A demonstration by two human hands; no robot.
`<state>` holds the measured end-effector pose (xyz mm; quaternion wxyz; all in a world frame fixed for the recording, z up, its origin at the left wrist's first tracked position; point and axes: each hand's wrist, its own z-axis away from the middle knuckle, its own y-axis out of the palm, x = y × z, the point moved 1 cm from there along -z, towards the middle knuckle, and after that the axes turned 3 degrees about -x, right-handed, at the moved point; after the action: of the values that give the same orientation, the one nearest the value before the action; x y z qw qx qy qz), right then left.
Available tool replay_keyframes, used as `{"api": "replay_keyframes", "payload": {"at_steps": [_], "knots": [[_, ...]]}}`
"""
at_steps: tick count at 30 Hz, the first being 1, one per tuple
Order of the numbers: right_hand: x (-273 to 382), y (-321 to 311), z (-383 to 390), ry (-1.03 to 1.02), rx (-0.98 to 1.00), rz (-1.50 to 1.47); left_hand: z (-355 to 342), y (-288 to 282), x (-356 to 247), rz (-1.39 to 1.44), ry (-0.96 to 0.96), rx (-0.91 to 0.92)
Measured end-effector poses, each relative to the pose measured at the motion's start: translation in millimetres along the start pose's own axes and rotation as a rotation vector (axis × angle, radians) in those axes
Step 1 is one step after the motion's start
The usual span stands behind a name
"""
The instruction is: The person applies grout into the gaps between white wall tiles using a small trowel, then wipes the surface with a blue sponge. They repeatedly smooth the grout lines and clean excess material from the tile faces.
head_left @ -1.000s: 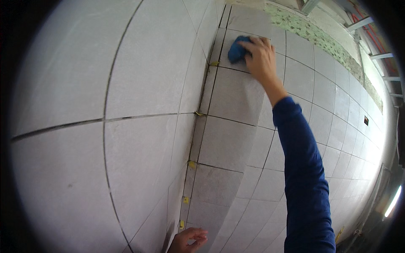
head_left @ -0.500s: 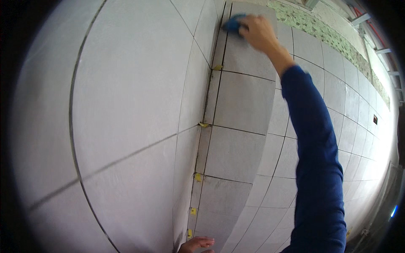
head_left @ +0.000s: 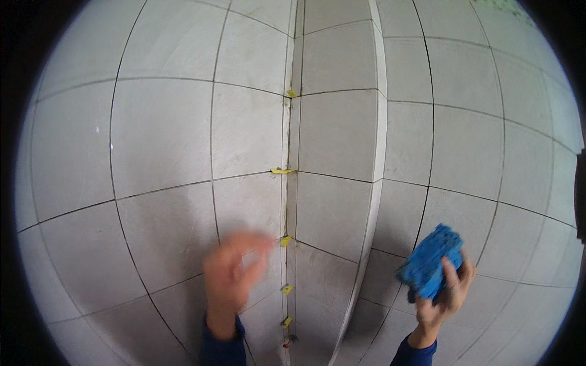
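Note:
My right hand [head_left: 448,290] grips a blue sponge [head_left: 432,259] with dark stains. It is held up in front of the tiled wall on the right, fingers wrapped round its lower side. My left hand [head_left: 235,268] is smeared by motion beside the inner corner, its thumb and fingers apart and nothing visible between them. Its fingertips point at a yellow plastic tile wedge [head_left: 285,241] in the corner joint; whether they touch cannot be told. Above it along the same joint sit another yellow wedge [head_left: 282,171] and a higher one [head_left: 292,94].
Large light grey tiles cover the left wall [head_left: 162,134] and the narrow column face [head_left: 339,134]. The column's outer edge [head_left: 378,134] juts out before the right wall [head_left: 467,146]. Lower in the corner are more yellow wedges [head_left: 287,290] and a small reddish piece [head_left: 286,344].
My right hand has come down from high on the column face, bringing the sponge away from the tiles. My left hand has risen beside the corner. The view has turned to face the corner.

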<state>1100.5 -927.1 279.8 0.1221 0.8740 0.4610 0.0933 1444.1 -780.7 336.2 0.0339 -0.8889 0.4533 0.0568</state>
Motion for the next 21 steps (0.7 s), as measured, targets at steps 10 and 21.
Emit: {"api": "replay_keyframes", "payload": {"at_steps": [10,21], "knots": [[-34,-10,35,-0.112,0.467,-0.076,-364,46,27,-1.543,0.644,0.039],[-36,-17,30,-0.149,0.473,-0.256,-391,56,60,-1.745,0.676,-0.086]]}}
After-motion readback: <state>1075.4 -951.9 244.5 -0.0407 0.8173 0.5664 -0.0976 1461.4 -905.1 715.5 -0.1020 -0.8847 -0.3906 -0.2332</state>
